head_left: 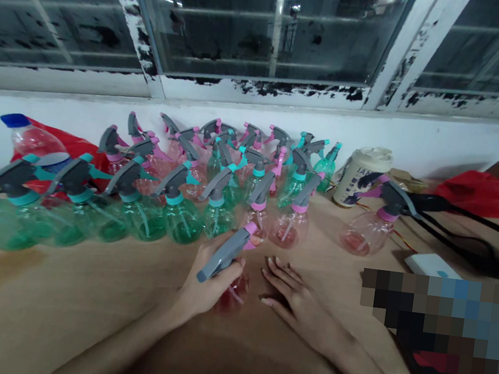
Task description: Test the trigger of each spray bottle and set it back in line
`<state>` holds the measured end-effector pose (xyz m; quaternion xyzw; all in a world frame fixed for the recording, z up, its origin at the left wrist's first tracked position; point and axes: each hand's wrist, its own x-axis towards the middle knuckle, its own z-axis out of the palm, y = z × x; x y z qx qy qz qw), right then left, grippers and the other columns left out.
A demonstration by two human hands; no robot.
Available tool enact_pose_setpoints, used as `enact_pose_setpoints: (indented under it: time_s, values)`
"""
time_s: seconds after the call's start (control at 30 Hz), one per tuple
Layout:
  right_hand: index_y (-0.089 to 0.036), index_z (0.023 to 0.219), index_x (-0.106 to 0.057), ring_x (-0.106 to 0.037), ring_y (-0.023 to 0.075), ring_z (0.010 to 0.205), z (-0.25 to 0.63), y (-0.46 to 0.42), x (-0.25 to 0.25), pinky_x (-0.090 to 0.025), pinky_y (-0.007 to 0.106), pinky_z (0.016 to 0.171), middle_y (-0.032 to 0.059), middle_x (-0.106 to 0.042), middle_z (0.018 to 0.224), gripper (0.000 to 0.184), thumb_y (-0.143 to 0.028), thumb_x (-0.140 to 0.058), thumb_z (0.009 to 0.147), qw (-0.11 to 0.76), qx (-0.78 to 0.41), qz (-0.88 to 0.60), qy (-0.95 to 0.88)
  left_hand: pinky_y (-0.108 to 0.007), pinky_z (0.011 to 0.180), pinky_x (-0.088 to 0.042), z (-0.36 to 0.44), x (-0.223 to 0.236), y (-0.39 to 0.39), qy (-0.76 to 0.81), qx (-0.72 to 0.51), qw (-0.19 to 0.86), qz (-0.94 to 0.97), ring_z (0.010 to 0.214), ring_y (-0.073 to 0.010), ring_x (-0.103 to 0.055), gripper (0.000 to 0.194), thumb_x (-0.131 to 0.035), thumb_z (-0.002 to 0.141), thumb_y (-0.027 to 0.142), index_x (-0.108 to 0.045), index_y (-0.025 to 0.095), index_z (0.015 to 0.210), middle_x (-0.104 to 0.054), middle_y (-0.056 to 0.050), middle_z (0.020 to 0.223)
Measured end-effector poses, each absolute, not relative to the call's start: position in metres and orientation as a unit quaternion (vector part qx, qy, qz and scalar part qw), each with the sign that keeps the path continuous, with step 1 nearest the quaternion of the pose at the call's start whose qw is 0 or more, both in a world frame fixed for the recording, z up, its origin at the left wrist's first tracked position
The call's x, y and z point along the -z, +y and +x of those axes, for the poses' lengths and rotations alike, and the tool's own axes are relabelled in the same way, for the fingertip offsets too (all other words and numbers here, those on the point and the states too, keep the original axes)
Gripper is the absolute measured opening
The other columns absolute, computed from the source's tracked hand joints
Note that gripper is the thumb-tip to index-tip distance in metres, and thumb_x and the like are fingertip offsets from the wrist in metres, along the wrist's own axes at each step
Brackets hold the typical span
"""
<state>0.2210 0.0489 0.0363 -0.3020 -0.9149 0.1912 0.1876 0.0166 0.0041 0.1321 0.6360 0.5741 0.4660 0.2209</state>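
- Two hands low at centre of the worktop (80, 306), forearms entering from 6 o'clock.
- Left hand (208, 282) wrapped around a pink spray bottle (231, 294), fingers curled about its neck and body; grey trigger head (223, 253) with pink nozzle tip jutting up toward 12 o'clock above the knuckles.
- Pink spray bottle standing on the worktop just in front of the massed bottles, its clear pink body partly hidden behind the palm.
- Right hand (293, 295) lying flat and open, palm down, fingers spread toward 10 o'clock, gripping nothing; fingertips just beside the held bottle, contact impossible to tell.
- Many finished spray bottles (214, 176) crowded at 12 o'clock against the wall, pink ones mostly at the back and right, green ones with teal collars in front.
- Row of green bottles (92, 210) stretching off toward 9 o'clock, upright but looking tilted near the frame edge.
- Single pink bottle (369, 226) standing apart at 2 o'clock, near a cream lidded cup (362, 173).
- Clear bottle with a blue cap (32, 136) at 10 o'clock, resting before a red bag (76, 147).
- Second red plastic bag (485, 192) at 2 o'clock by the wall, black straps (463, 228) trailing below it, a white flat box (431, 264) nearer at 3 o'clock.
- Peeling white window frame (261, 88) above, dark glass behind.
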Motion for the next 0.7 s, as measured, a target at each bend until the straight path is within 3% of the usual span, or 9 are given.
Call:
enact_pose_setpoints:
  time_s: [0.33,0.7]
  values:
    - [-0.025,0.136,-0.036,-0.033,0.0214,0.13,0.2225,0.0504,-0.0342,-0.03,0.045,0.107,0.0043,-0.038,0.141,0.053,-0.041,-0.049,0.087,0.193,-0.192,-0.294,-0.916,-0.022,0.048,-0.039,0.019,-0.1286,0.0049,0.585,-0.443,0.196,0.651,0.05,-0.0109,-0.044,0.006,-0.048,0.072,0.015,-0.048,0.02,0.069,-0.045,0.005,0.057]
    - [-0.025,0.136,-0.036,-0.033,0.0218,0.131,0.2231,0.0509,-0.0335,-0.03,0.046,0.107,0.0051,-0.038,0.141,0.053,-0.041,-0.049,0.087,0.193,-0.196,-0.29,-0.917,-0.02,0.046,-0.039,0.0212,-0.1325,0.0037,0.579,-0.458,0.226,0.635,0.052,-0.0102,-0.048,0.012,-0.048,0.069,0.011,-0.053,0.021,0.074,-0.055,0.003,0.065]
